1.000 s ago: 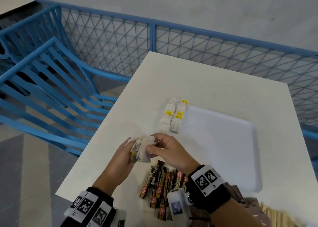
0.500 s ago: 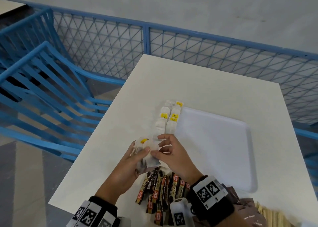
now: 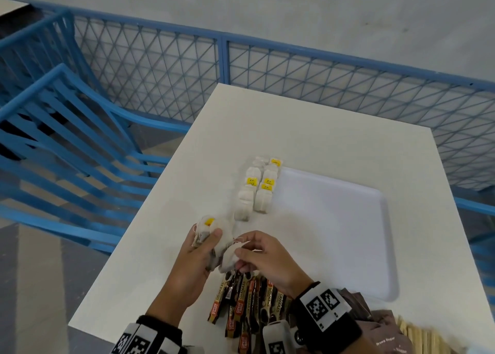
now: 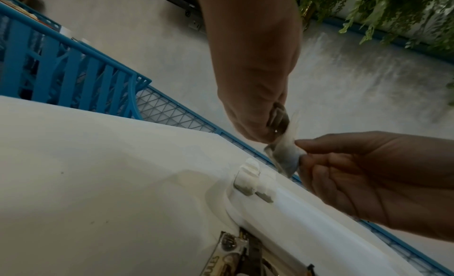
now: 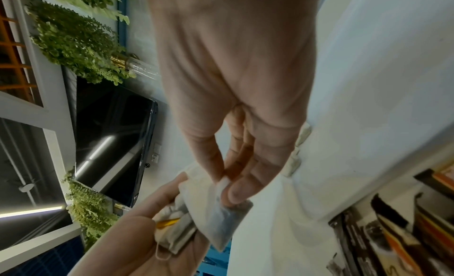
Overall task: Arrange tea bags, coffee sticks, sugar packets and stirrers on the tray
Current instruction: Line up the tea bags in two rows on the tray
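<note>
My left hand (image 3: 207,242) grips a small bunch of white tea bags (image 3: 211,226), one with a yellow tag, just above the table's left front. My right hand (image 3: 242,251) pinches a single tea bag (image 3: 229,257) beside the bunch, thumb and forefinger on its top edge; the right wrist view shows this tea bag (image 5: 224,220) hanging from the pinch. Two rows of tea bags (image 3: 258,190) lie along the left edge of the white tray (image 3: 348,219). Coffee sticks (image 3: 246,300) lie in a heap under my right wrist.
Brown sugar packets (image 3: 375,324) and wooden stirrers (image 3: 417,337) lie at the table's front right corner. The white table (image 3: 308,128) ends close on the left, where a blue slatted chair (image 3: 67,139) stands. A blue mesh railing (image 3: 294,80) runs behind.
My right hand has drawn one tea bag a little away from the bunch that the left hand holds. Both hands stay near the table's left front.
</note>
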### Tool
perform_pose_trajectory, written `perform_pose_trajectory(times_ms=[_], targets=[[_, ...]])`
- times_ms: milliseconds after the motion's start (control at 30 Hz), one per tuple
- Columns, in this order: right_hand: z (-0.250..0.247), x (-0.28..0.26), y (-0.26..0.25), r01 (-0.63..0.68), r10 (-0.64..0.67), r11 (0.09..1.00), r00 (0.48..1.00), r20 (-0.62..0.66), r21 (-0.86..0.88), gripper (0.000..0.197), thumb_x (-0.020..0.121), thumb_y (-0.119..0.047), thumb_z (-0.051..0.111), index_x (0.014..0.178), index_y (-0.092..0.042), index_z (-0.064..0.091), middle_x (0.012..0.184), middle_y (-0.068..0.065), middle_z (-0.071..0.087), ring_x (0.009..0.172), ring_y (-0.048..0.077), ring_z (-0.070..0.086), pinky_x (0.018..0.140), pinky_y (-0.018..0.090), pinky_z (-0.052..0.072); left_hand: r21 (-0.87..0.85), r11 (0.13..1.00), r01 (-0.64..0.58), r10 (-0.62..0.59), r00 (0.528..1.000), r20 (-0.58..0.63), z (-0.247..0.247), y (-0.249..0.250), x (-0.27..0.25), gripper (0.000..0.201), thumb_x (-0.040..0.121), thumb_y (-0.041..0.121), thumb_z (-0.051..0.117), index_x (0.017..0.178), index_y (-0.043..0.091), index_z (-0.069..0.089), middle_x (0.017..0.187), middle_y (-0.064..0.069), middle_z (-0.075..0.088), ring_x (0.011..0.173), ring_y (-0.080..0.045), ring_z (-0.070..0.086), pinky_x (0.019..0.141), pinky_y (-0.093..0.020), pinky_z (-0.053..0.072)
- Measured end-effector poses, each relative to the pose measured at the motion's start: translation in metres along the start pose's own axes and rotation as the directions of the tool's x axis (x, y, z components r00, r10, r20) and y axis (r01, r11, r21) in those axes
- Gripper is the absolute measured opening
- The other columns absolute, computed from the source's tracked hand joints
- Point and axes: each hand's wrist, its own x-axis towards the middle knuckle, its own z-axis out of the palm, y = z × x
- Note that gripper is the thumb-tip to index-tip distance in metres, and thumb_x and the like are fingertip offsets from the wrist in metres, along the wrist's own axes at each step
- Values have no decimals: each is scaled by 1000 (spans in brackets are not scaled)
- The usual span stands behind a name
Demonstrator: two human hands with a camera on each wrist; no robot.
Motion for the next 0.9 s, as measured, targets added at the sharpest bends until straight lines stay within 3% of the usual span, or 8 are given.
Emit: perform_pose_trajectory(times_ms=[167, 267, 367, 467, 533, 667, 800, 900], targets=[[-11, 1, -4, 55, -67, 978, 996, -59, -199, 14, 91, -15, 56, 82, -18, 65, 70, -9, 60, 58, -3, 51, 61, 9, 43, 13, 1000, 9, -8, 999, -54, -11, 7, 2, 23, 91, 6, 52, 110, 18, 59, 104, -7, 68, 87, -23, 70, 72, -32, 60], [-18, 4, -7, 83, -116, 966, 986, -121, -246, 21, 91, -17, 56, 72, -20, 64, 62, -14, 54, 58, -1, 45, 59, 7, 36, 136, 990, 42, -49, 998, 44, -20, 12, -2, 27, 86, 8, 59, 112, 13, 61, 111, -12, 68, 96, -27, 66, 73, -33, 58], [-23, 7, -9, 100, -135, 965, 982, -133, -241, 19, 90, -17, 57, 73, -19, 65, 65, -10, 54, 61, 3, 45, 58, 11, 36, 314, 947, 72, -128, 979, 160, -23, 13, -7, 47, 70, 23, 72, 115, 14, 65, 108, -10, 71, 102, -27, 65, 91, -42, 50], [-23, 8, -12, 121, -143, 974, 984, -105, -191, 17, 90, -15, 57, 76, -18, 66, 64, -12, 55, 55, -6, 45, 57, 6, 36, 407, 910, 81, -157, 975, 158, -17, 10, -8, 61, 52, 43, 73, 107, 16, 68, 98, -5, 73, 99, -22, 64, 85, -35, 48], [-21, 9, -11, 124, -142, 976, 985, -93, -179, 13, 92, -17, 56, 85, -14, 67, 69, -11, 57, 57, -7, 46, 59, 7, 37, 419, 905, 72, -144, 979, 144, -14, 8, -7, 59, 50, 45, 71, 102, 16, 70, 96, -4, 73, 97, -21, 63, 82, -33, 48], [-21, 8, 0, 76, -82, 978, 996, -26, -196, 23, 92, -29, 56, 113, -20, 60, 99, 0, 64, 82, 4, 54, 67, 17, 44, 357, 931, 73, -114, 989, 94, -12, 8, -6, 49, 51, 42, 73, 94, 19, 74, 100, -11, 72, 102, -31, 62, 96, -48, 44], [-21, 4, 9, 68, -63, 987, 997, 40, -145, 18, 87, -17, 64, 103, -9, 64, 94, 5, 65, 81, 11, 58, 70, 18, 49, 350, 934, 69, -100, 992, 72, -15, 6, -6, 48, 51, 44, 72, 93, 22, 75, 98, -12, 71, 99, -31, 60, 85, -43, 44], [-19, 5, 10, 76, -75, 991, 997, 8, -114, 15, 85, -11, 66, 99, -7, 65, 92, 8, 66, 79, 15, 60, 75, 25, 52, 331, 940, 83, -102, 994, 41, -17, 3, -5, 53, 49, 44, 73, 96, 19, 72, 98, -12, 71, 103, -33, 61, 89, -44, 45]])
